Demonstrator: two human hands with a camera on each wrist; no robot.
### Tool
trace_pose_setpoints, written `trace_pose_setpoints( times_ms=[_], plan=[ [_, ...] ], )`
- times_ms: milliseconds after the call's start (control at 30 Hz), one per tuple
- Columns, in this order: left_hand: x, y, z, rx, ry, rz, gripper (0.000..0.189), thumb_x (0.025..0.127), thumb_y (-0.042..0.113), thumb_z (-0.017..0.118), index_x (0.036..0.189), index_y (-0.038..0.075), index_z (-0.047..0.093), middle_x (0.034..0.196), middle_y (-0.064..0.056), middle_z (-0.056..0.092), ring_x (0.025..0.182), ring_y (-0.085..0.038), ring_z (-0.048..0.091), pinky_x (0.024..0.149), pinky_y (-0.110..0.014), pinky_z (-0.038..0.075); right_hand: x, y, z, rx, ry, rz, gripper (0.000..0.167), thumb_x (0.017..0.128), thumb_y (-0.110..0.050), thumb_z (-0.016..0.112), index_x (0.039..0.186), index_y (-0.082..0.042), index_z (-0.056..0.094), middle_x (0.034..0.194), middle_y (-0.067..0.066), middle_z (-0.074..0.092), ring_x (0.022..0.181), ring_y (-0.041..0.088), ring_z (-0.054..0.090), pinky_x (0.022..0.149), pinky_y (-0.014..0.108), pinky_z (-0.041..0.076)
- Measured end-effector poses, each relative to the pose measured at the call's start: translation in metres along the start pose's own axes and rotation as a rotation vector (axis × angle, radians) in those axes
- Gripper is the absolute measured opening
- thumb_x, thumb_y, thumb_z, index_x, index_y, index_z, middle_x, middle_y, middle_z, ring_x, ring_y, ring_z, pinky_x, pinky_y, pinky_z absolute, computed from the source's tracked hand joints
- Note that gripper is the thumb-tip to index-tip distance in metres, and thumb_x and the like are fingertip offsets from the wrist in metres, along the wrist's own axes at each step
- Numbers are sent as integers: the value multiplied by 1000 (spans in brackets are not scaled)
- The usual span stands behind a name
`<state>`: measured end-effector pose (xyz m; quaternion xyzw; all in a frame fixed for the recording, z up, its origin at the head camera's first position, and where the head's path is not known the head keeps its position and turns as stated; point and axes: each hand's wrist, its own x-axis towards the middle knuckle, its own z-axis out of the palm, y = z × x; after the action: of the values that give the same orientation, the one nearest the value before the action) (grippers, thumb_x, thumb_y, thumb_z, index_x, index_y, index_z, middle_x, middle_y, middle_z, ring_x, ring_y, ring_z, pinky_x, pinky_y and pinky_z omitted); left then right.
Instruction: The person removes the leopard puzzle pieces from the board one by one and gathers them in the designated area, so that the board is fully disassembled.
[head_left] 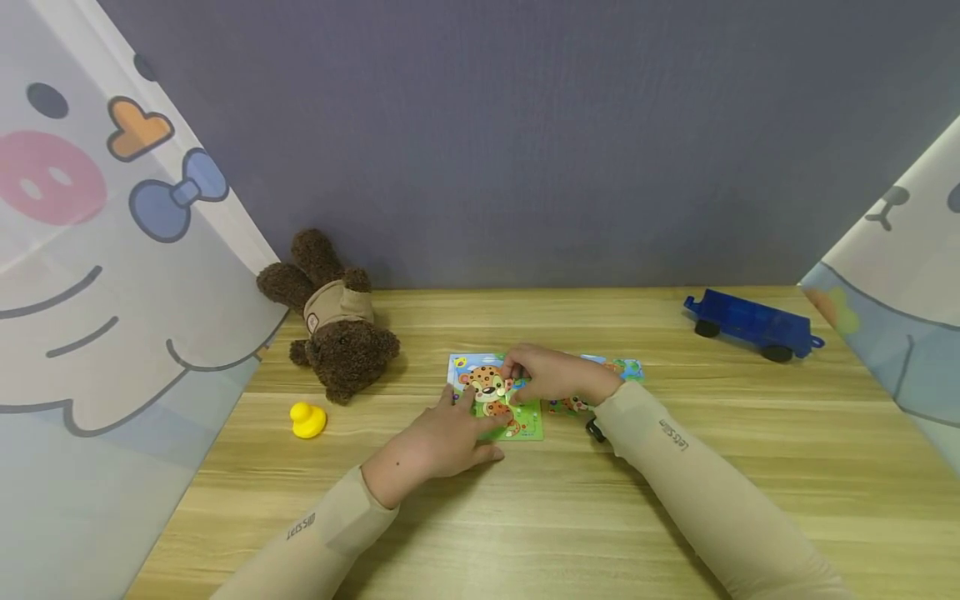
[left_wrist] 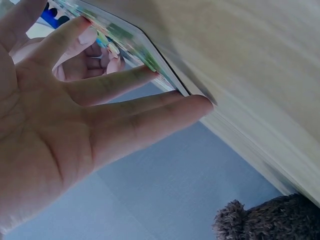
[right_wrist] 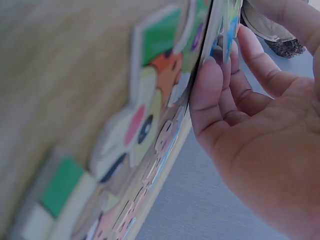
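A leopard picture puzzle board [head_left: 531, 425] lies on the wooden table in the head view. My left hand [head_left: 448, 437] rests on its left and lower part, fingers spread and nearly straight. In the left wrist view, fingertips touch the face and edge of the board [left_wrist: 137, 47]. At the board's right side, my right hand [head_left: 555, 372] pinches a small colourful puzzle piece [head_left: 515, 387] between thumb and fingers, close over the picture. Loose puzzle pieces [head_left: 574, 405] lie just right of the board, partly hidden by my right wrist; the right wrist view shows several pieces [right_wrist: 167, 70] up close.
A small black object [head_left: 595, 430] sits by my right sleeve. To the left are a yellow rubber duck [head_left: 307, 420] and a brown plush toy [head_left: 348, 350]. A blue toy trailer [head_left: 753, 322] stands at the back right, before the grey wall [head_left: 525, 150].
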<state>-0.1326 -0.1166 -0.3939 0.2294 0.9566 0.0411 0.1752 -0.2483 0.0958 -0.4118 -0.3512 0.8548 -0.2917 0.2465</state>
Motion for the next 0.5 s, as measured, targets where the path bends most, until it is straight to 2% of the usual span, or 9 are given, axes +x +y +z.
trace_pose_setpoints(
  times_ms=[167, 500],
  plan=[
    [0, 1, -1, -19, -16, -9, 55, 105, 58, 61, 157, 42, 53, 170, -34, 31, 150, -69, 32, 104, -80, 52, -2, -1, 0, 26, 4, 13, 29, 97, -15, 79, 121, -10, 63, 117, 6, 61, 107, 18, 56, 93, 32, 51],
    [-1, 0, -3, -41, -17, 6, 55, 105, 56, 62, 156, 40, 55, 169, -38, 30, 149, -72, 31, 104, -75, 54, -4, -3, -2, 85, 3, 50, 19, 104, -15, 69, 122, -12, 63, 114, 4, 66, 104, 16, 60, 89, 34, 53]
  ],
)
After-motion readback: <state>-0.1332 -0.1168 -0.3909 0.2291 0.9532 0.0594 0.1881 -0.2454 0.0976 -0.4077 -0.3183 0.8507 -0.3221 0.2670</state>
